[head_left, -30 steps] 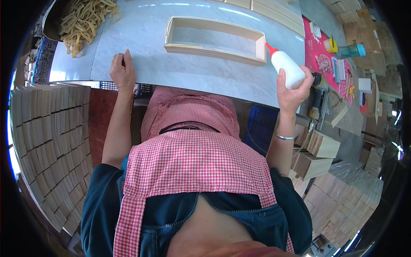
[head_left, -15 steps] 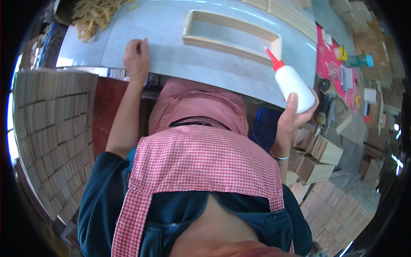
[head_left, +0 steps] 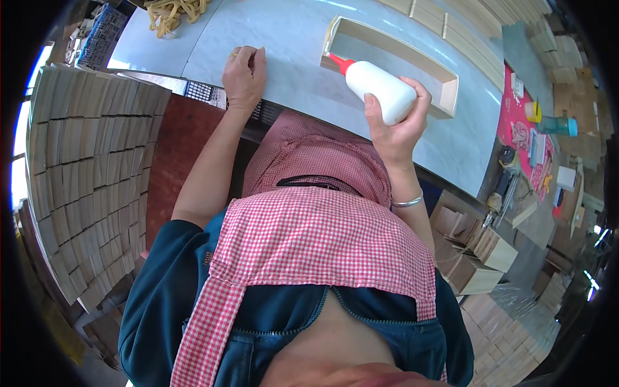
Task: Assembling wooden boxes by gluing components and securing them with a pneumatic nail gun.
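My right hand (head_left: 405,129) is wrapped round a white squeeze bottle (head_left: 380,90) with a red pointed nozzle. The bottle is tilted, its nozzle pointing left at the near left corner of a shallow, open wooden frame (head_left: 400,53). Whether the tip touches the wood, I cannot tell. The bottle and hand hide part of the frame's near side. The frame lies on a pale, marble-patterned tabletop (head_left: 284,39). My left hand (head_left: 245,79) rests at the table's near edge, left of the frame, with its fingers curled in and nothing visible in them.
Tan, curly strips (head_left: 174,14) lie in a heap at the far left. Long wooden pieces (head_left: 429,26) line the far right edge. Tall stacks of wooden slats (head_left: 90,168) stand to my left. At right are a pink cloth (head_left: 509,106), a teal container (head_left: 558,126) and wooden boxes (head_left: 474,274).
My right hand has brought the bottle leftward and tipped it over further, so its nozzle went from the frame's right end to its left end. The whole view has shifted a little.
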A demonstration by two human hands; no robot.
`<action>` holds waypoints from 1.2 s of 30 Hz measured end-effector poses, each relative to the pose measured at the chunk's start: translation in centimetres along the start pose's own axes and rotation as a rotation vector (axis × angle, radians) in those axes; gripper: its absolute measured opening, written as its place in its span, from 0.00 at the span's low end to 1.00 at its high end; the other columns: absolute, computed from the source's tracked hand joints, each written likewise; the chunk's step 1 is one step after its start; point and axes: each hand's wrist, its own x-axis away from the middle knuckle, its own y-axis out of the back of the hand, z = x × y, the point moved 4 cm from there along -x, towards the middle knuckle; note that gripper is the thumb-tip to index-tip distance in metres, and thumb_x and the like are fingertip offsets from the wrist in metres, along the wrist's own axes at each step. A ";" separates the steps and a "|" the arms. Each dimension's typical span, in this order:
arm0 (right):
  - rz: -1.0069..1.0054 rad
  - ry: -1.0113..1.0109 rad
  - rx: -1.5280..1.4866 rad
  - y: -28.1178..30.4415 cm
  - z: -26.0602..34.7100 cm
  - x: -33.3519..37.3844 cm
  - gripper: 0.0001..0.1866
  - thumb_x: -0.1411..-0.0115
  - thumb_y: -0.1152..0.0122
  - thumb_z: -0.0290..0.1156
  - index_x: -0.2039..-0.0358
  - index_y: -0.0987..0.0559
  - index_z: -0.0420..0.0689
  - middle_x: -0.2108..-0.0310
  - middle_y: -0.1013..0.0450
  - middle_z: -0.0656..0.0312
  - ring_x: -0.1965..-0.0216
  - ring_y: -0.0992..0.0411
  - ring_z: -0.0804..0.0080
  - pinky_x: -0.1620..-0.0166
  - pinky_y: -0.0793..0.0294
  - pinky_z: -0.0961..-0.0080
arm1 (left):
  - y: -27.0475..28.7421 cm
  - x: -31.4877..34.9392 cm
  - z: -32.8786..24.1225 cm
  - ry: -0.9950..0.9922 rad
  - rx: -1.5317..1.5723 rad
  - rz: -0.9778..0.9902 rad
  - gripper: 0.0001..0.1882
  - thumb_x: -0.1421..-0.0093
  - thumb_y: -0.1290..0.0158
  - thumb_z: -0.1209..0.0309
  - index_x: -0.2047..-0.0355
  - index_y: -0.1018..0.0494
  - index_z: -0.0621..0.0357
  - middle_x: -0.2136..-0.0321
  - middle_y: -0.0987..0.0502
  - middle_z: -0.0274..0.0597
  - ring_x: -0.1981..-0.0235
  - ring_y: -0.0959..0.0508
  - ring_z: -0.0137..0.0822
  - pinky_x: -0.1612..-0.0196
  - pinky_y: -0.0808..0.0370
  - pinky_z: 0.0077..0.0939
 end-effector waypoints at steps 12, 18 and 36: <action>-0.069 0.043 0.213 4.8 0.2 1.1 0.30 0.47 0.27 0.32 0.48 0.34 0.41 0.57 0.26 0.51 0.63 0.22 0.58 0.63 0.19 0.67 | -0.1 0.1 0.1 -0.001 -0.005 -0.008 0.08 0.37 0.44 0.69 0.72 0.26 0.59 0.75 0.28 0.38 0.75 0.30 0.37 0.69 0.31 0.30; -0.120 0.017 0.288 8.3 0.0 2.2 0.30 0.46 0.27 0.32 0.48 0.33 0.41 0.57 0.26 0.51 0.63 0.23 0.58 0.64 0.19 0.66 | -0.2 -0.1 -0.2 -0.012 -0.016 0.010 0.08 0.37 0.44 0.69 0.71 0.26 0.59 0.75 0.27 0.38 0.74 0.30 0.37 0.68 0.31 0.29; -0.306 -0.112 0.567 16.8 -1.7 5.1 0.30 0.47 0.27 0.32 0.48 0.32 0.39 0.57 0.27 0.50 0.63 0.25 0.55 0.59 0.23 0.61 | -0.4 0.1 0.5 -0.021 -0.048 0.015 0.10 0.35 0.45 0.68 0.71 0.25 0.61 0.75 0.28 0.38 0.75 0.32 0.36 0.68 0.32 0.30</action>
